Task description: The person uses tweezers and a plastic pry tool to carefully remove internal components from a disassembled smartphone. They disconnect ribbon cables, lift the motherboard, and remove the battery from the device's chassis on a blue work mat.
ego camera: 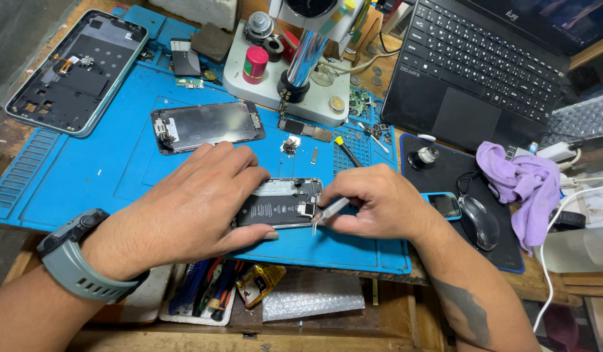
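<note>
An opened phone (pixel 283 203) with its black battery showing lies on the blue work mat (pixel 106 176). My left hand (pixel 197 202) rests over the phone's left half and grips it, a grey watch on the wrist. My right hand (pixel 373 203) pinches metal tweezers (pixel 326 214) whose tips touch the phone's right end. A detached phone screen panel (pixel 207 125) lies face down just beyond my left hand.
A phone back housing (pixel 76 72) lies at the far left. A microscope stand base (pixel 285 72) stands at the back, a laptop (pixel 484 72) to the right. A screwdriver (pixel 347 150), mouse (pixel 478 220), purple cloth (pixel 519 186) and small phone (pixel 445 205) lie nearby.
</note>
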